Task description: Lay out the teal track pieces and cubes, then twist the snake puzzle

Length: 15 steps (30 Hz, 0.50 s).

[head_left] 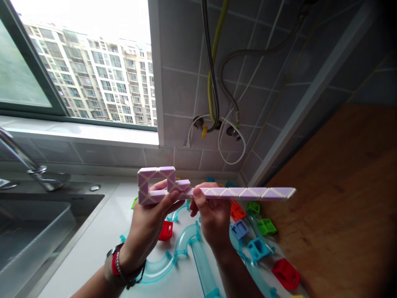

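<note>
Head view: the fingers of the left hand are being closed around the folded end of a purple snake puzzle, and those of the right hand are being pinched on its middle, where the straight part begins. The puzzle is being held in the air above a white counter with clear tube pieces and coloured blocks. A segment is probably being twisted; a firm grip seems needed for the next turn.
</note>
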Each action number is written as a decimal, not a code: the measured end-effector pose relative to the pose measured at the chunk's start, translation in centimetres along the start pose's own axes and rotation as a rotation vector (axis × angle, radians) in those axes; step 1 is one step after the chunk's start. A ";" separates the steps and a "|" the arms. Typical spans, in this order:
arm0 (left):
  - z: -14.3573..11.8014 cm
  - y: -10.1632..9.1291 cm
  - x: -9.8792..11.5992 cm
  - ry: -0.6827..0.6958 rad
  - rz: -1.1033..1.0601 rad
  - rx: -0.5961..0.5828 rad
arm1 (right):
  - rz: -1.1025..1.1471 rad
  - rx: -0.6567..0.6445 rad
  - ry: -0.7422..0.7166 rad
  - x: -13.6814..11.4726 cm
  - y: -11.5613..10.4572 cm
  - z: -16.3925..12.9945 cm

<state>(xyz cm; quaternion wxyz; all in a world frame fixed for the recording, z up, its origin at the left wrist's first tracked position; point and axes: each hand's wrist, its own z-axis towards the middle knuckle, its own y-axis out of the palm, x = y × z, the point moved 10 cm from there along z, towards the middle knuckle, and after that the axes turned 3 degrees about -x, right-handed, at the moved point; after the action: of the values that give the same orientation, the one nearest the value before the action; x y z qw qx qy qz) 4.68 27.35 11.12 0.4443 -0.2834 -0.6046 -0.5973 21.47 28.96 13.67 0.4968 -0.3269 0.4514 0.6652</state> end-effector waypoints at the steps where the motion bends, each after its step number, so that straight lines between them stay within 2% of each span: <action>1: 0.0 0.3 -0.1 -0.028 -0.033 -0.020 | 0.001 -0.016 -0.002 0.0 0.1 0.0; 7: 0.4 0.8 -1.0 -0.146 -0.182 -0.089 | 0.139 -0.156 0.042 0.5 0.9 0.4; 11: 0.3 0.8 -2.0 -0.265 -0.251 -0.093 | 0.213 -0.170 0.067 1.0 1.0 0.6; 13: 0.2 1.1 -1.9 -0.258 -0.252 -0.108 | 0.221 -0.173 0.068 1.0 1.0 0.6; 15: 0.0 1.5 -1.1 -0.188 -0.208 -0.126 | 0.222 -0.200 0.072 1.0 1.1 0.7</action>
<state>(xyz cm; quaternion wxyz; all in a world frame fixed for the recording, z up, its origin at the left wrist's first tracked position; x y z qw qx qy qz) 6.45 27.75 10.87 0.3028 -0.3012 -0.6311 -0.6476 20.16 29.85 13.30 0.3689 -0.3464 0.4337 0.7456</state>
